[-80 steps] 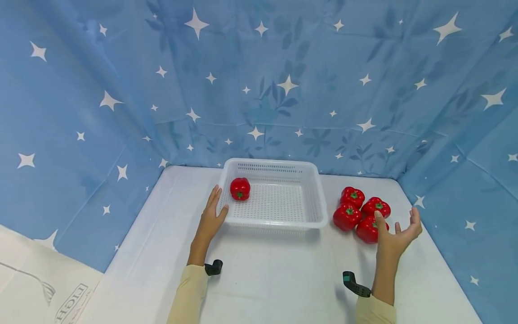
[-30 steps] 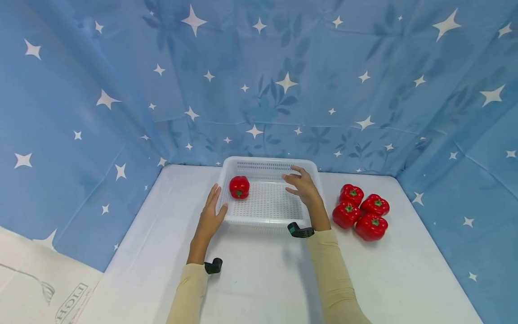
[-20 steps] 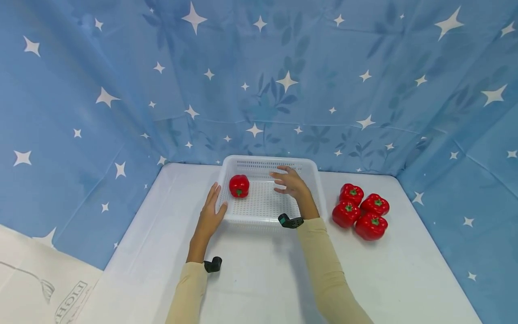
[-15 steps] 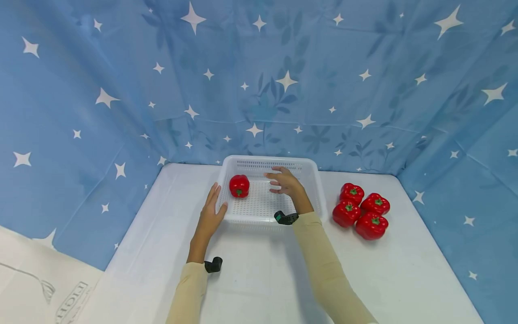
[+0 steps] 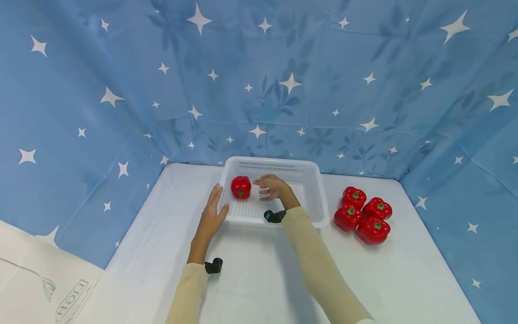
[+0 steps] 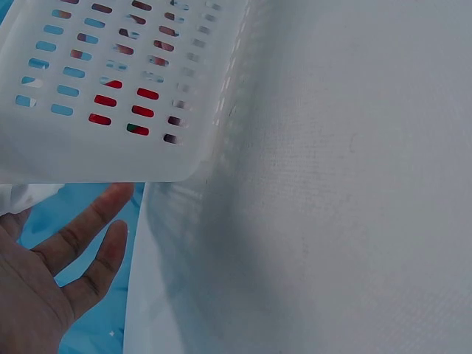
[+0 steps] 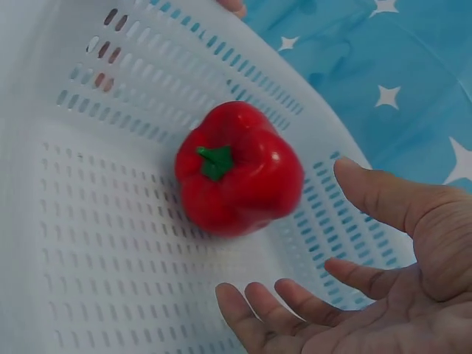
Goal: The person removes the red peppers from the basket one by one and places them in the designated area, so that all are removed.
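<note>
A red bell pepper (image 5: 241, 187) with a green stem lies at the left end of a white perforated plastic basket (image 5: 319, 202). My left hand (image 5: 211, 213) is at the basket's left side, its fingers extended along the rim and nothing in its grasp. In the left wrist view, that hand's fingertips sit right by the basket's corner. Over the basket, my right hand (image 5: 275, 186) reaches toward the pepper with spread, slightly bent fingers. The right wrist view shows a gap between these fingers and the pepper (image 7: 240, 169), and the palm holds nothing.
Several more red bell peppers (image 5: 373, 230) stand clustered on the white table (image 5: 251, 279), right of the basket. Blue star-patterned cloth (image 5: 218, 103) hangs behind the table and along both sides. A black camera is strapped to each wrist.
My right hand has gone from the clustered peppers leftward over the basket and closer to the pepper inside. The left hand has stayed at the basket's left side.
</note>
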A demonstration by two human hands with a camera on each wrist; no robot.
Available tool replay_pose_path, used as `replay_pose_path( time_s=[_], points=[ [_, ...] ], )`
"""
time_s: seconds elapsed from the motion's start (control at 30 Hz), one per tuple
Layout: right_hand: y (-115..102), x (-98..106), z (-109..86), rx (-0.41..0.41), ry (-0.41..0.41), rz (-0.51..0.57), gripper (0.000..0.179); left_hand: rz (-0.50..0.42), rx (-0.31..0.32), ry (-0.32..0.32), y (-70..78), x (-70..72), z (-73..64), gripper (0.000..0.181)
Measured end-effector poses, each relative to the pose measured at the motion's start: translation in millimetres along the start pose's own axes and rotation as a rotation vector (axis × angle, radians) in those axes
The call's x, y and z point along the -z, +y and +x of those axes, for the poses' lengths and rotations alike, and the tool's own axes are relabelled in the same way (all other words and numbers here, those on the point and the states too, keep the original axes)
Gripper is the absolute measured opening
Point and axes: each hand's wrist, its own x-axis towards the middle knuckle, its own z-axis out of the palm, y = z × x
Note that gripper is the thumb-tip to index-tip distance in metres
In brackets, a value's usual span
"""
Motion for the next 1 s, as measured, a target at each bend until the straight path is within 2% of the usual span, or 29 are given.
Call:
replay_pose_path(
  time_s=[0.37, 0.6, 1.0],
  points=[
    [8, -15, 14.5, -0.060, 0.071, -0.029, 0.074, -0.001, -0.023, 0.003, 0.1, -0.2, 0.5, 0.062],
    [11, -29, 16.6, -0.047, 0.052, 0.022, 0.074, -0.006, -0.011, 0.004, -0.9, -0.9, 0.9, 0.063],
    [14, -45, 18.8, -0.026, 0.091, 0.058, 0.078, 0.003, -0.005, 0.018, -0.9, -0.5, -0.5, 0.063]
  ],
)
